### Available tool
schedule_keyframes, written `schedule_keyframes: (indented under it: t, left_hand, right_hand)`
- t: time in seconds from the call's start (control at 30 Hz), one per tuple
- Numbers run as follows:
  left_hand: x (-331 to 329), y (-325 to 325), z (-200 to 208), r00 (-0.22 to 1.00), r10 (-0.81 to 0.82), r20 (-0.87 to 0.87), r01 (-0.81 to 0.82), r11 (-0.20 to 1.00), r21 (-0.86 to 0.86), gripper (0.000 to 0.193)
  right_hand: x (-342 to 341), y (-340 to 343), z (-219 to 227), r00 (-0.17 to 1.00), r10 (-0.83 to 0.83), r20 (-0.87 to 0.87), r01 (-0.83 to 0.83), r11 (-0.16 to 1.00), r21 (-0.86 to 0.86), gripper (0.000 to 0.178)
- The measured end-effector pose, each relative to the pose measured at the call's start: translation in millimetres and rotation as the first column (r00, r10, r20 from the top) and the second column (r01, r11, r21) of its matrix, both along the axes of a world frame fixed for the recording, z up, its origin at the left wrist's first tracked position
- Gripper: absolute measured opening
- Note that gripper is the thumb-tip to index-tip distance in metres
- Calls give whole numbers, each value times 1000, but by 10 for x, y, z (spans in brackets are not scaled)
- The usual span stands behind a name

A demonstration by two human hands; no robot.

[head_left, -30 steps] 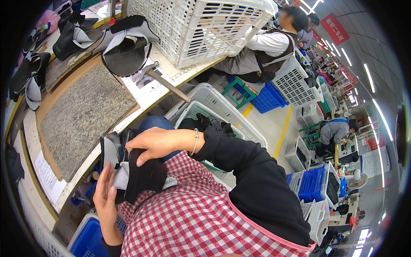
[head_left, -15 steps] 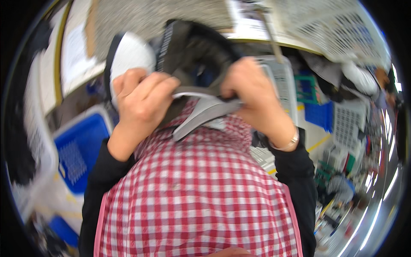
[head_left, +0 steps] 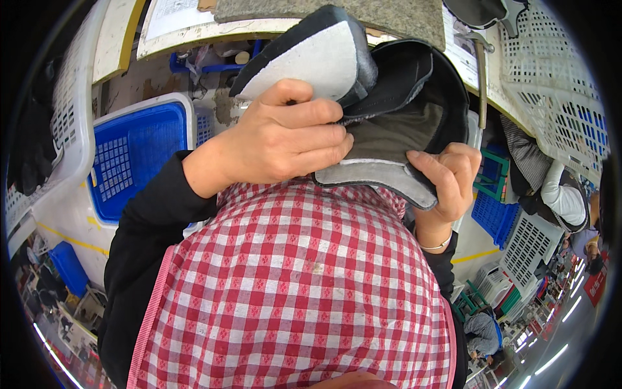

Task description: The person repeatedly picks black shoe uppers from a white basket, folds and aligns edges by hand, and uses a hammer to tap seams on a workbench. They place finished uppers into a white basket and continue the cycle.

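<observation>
Both hands hold an unsoled shoe upper (head_left: 402, 126) in front of my checked apron, beside the table's near edge. It is black outside, with a dark grey-brown lining and a light grey folded edge nearest me. My left hand (head_left: 278, 139) is closed on its left side, fingers curled over the rim. Just beyond those fingers, a black-edged panel with a white backing (head_left: 308, 68) stands up; whether it belongs to the same upper, I cannot tell. My right hand (head_left: 450, 178) pinches the right end of the light grey edge, thumb on top.
A grey mat (head_left: 337, 16) lies on the worktable. A hammer-like tool (head_left: 481, 84) sits at the table edge, near a dark shoe piece (head_left: 476, 11). White perforated baskets (head_left: 551, 84) flank me; a blue basket (head_left: 142, 155) stands at left. Other people work at far right.
The upper has turned, and its light grey strip, earlier sticking out toward me, now lies along the near rim. Both hands and the upper sit farther right in view.
</observation>
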State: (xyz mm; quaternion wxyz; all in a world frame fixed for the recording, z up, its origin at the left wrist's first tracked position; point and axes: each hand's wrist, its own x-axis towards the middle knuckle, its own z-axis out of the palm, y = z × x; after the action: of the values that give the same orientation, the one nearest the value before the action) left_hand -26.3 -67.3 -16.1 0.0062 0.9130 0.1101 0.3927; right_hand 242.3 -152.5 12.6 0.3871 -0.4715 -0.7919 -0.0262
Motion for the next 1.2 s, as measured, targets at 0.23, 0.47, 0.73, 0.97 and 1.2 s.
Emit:
schedule_keyframes:
  t: [0.23, 0.47, 0.73, 0.97, 1.2]
  left_hand:
    - [134, 51, 176, 937, -231, -262, 75, 866, -495, 59]
    - [664, 218, 98, 971, -152, -185, 40, 866, -499, 15]
    - [721, 55, 46, 953, -135, -271, -36, 837, -545, 20]
    - [595, 451, 506, 895, 425, -136, -428, 730, -532, 51]
    - [847, 506, 391, 946, -100, -307, -150, 708, -690, 14]
  right_hand:
    - [39, 82, -143, 952, -178, -250, 130, 972, -194, 30]
    - [543, 241, 38, 954, 70, 293, 104, 835, -540, 17]
    - [74, 135, -424, 957, 79, 280, 37, 922, -386, 16]
    - [290, 275, -98, 979, 99, 180, -9, 896, -443, 10]
    - [-86, 549, -150, 887, 194, 419, 52, 860, -508, 10]
